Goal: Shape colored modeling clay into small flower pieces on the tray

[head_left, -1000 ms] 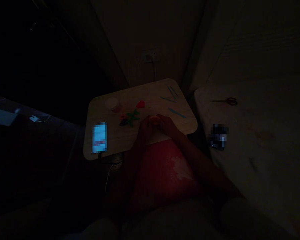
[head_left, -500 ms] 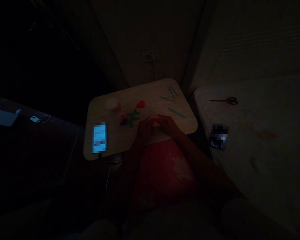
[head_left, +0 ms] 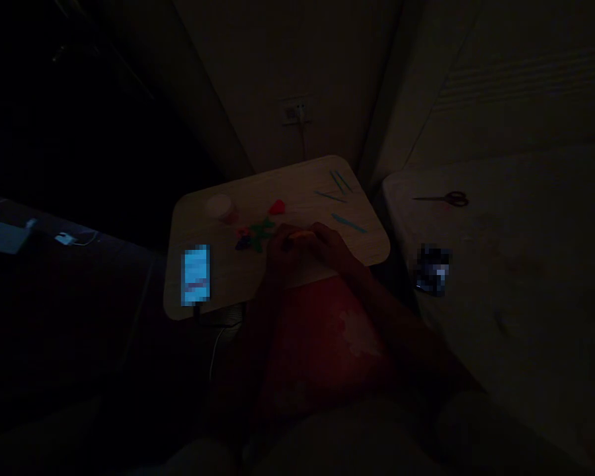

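Note:
In the dim light, my left hand (head_left: 279,252) and my right hand (head_left: 333,248) meet near the front edge of the small wooden table (head_left: 238,277). Between their curled fingers is an orange piece of modelling clay (head_left: 302,235), partly hidden by the fingers. Just left of my left hand lie green clay strips (head_left: 262,233). Beside those are a small pink-orange piece (head_left: 241,231) and a dark blue piece (head_left: 242,243). A bright red piece (head_left: 277,207) lies a little farther back.
A pale-lidded tub (head_left: 220,206) stands at the table's left, behind a lit phone (head_left: 196,275). Thin blue sticks (head_left: 331,196) and a wider blue clay knife (head_left: 348,223) lie at the right. Scissors (head_left: 446,199) and a pixelated dark object (head_left: 433,270) rest on the pale surface beyond.
My fingers have shifted around the orange clay, and it now looks thinner and sits slightly farther left. The whole view has moved a little.

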Available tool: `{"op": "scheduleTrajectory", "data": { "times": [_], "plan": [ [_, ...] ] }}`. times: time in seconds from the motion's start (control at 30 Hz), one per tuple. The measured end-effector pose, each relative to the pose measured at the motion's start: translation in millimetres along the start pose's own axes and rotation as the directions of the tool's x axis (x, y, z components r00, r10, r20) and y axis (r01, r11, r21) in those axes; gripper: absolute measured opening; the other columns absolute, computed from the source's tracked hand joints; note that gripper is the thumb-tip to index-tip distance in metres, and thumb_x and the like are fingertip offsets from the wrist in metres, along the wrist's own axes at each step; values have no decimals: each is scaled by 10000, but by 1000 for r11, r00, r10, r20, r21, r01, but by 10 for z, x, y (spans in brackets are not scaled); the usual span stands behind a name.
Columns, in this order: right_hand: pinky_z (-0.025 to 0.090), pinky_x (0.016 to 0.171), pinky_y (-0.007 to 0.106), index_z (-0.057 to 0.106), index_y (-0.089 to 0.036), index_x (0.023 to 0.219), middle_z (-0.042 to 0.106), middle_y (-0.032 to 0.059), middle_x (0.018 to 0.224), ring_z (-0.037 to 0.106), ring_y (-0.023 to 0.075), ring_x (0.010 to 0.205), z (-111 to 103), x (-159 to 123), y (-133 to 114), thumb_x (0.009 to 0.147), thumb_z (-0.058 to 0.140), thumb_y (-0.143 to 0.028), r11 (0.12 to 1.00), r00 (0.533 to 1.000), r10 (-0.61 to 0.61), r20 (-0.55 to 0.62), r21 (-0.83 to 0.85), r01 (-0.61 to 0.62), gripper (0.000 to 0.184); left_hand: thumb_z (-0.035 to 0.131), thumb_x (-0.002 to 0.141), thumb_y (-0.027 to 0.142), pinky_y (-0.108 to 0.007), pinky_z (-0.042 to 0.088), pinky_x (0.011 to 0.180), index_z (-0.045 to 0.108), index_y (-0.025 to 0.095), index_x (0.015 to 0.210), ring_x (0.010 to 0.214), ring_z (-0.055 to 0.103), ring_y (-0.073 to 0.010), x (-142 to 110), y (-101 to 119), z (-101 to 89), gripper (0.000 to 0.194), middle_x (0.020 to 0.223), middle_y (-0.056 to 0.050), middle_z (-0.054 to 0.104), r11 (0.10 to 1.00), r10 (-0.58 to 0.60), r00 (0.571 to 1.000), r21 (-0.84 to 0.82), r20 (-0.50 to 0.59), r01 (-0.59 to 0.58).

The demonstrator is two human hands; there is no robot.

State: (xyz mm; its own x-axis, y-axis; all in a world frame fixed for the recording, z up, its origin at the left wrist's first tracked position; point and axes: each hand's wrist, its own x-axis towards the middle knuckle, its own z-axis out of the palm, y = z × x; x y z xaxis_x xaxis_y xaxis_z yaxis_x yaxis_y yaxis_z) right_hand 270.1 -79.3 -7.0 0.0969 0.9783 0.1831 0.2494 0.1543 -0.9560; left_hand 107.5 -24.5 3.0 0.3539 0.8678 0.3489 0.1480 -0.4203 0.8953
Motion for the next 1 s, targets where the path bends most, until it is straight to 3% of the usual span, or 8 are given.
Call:
{"op": "scheduleTrajectory", "data": {
  "times": [0.13,0.23,0.4,0.53,0.73,1.0],
  "plan": [
    [476,726,296,699,-199,1087,710,42,926,625,190,818,6,-4,11,859,712,-551,998,995,-60,74,38,58,420,712,848,678,-352,555,833,715,212,885,917,655,-229,-5,-59,-7,467,949,-85,685,998,-29,999,-49,-24,28],
    [504,788,321,748,-197,1089,770,71,1024,673,211,871,7,4,54,829,739,-452,995,991,-102,87,27,100,365,756,815,655,-340,553,803,708,208,865,901,651,-218,-13,-65,-14,452,942,-75,672,995,-28,1000,-95,-10,27],
    [518,784,336,805,-189,1049,807,83,988,701,220,833,13,-1,98,834,708,-363,995,996,-85,17,-54,86,293,811,799,543,-361,565,899,773,208,955,986,677,-223,-18,40,-20,372,1022,-82,707,996,14,999,-92,53,-9],
    [522,779,319,819,-207,1104,816,64,995,711,213,845,27,-14,86,855,718,-349,990,994,-107,38,-90,110,303,820,812,459,-382,577,919,833,215,908,1023,690,-241,-12,82,-15,263,1066,-94,743,994,-12,998,-105,65,19],
    [490,698,274,843,-207,946,791,55,881,689,179,776,10,-3,150,872,760,-394,975,983,-181,7,-126,181,217,884,764,421,-357,566,835,842,228,817,921,691,-216,-1,21,-26,205,957,-67,750,990,52,994,-136,95,-39],
    [438,643,268,803,-182,786,740,49,762,621,154,671,-16,-24,76,870,760,-355,946,970,-242,13,-221,239,197,891,754,487,-336,529,724,766,206,696,807,652,-193,-12,-29,26,313,841,-48,700,981,89,991,-181,99,-70]
  ]
}}
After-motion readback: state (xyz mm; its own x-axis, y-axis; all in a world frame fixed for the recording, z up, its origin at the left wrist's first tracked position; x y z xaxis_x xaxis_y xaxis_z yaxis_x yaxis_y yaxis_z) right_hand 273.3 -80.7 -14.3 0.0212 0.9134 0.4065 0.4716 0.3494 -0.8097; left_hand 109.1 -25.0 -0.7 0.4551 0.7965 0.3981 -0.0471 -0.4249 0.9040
